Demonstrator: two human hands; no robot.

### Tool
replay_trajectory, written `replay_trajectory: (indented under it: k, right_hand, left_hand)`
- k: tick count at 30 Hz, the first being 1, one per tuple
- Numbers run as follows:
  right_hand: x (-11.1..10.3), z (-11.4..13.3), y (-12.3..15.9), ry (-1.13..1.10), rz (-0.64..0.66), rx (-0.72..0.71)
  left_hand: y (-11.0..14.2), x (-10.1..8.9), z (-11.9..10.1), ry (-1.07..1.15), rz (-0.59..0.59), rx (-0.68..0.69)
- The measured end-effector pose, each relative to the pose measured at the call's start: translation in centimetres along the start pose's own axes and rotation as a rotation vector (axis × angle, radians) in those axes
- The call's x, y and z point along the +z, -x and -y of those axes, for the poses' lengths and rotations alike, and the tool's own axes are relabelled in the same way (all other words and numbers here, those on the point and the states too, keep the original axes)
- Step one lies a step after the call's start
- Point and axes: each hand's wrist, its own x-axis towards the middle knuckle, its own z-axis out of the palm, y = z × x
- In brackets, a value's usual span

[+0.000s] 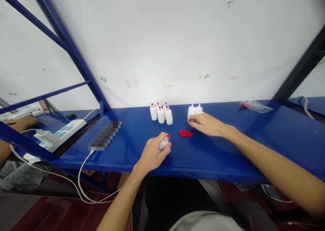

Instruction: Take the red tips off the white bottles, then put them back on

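Note:
My left hand (154, 151), near the table's front edge, is wrapped round a white squeeze bottle (164, 143) whose red-tipped nozzle points up. My right hand (204, 123) is at the front of two white bottles (191, 110) with bare white nozzles. Its thumb and fingers are curled together against their lower part; whether they grip a bottle or something small is hidden. Between my hands lies a cluster of small red caps (185, 133). Farther back, several white bottles with red caps (160, 115) stand upright in a group.
All this rests on a blue table (218, 153) against a white wall. A clear plastic bag (256, 106) with something red lies back right. At left are a pixelated dark device (105, 136) on a white cable, a power strip (63, 132), blue frame posts and another person's hand (24, 122).

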Motion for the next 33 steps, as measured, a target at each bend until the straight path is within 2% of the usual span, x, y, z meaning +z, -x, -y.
replay_trajectory:
  k: [4,10,13,17,21,23,26,29,33]
  right_hand:
    - [0.6,-1.5,-0.6,-0.012,0.023,-0.016]
    - [1.4,-2.7,-1.2,0.001,-0.027,-0.043]
    - [1.5,-1.4,-1.0,-0.001,-0.093,-0.082]
    - [1.6,2.2,-0.1,-0.048,-0.189,-0.192]
    - [2.3,5.1,0.9,-0.148,-0.087,-0.345]
    - [2.8,5.7,1.2,-0.131,-0.035,-0.436]
    - [3.3,5.9,1.4,-0.057,-0.023,-0.523]
    - [3.5,6.0,1.5,-0.068,0.012,-0.551]
    - [3.9,6.2,1.6,-0.243,0.09,-0.534]
  left_hand:
    - [0.0,0.0,0.0,0.009,0.0,-0.019]
    - [-0.1,-0.2,0.0,0.048,0.031,-0.017]
    - [-0.1,-0.1,0.1,0.037,0.017,-0.02]
    - [-0.2,0.2,0.2,-0.04,0.017,-0.01]
    - [-0.1,0.6,0.0,-0.24,0.045,0.022]
    - [-0.1,0.7,0.0,-0.299,0.061,0.05]
    - [0.0,0.8,0.1,-0.359,0.089,0.107]
    - [0.0,0.9,0.3,-0.419,0.107,0.163]
    - [0.1,1.1,0.5,-0.465,0.1,0.214]
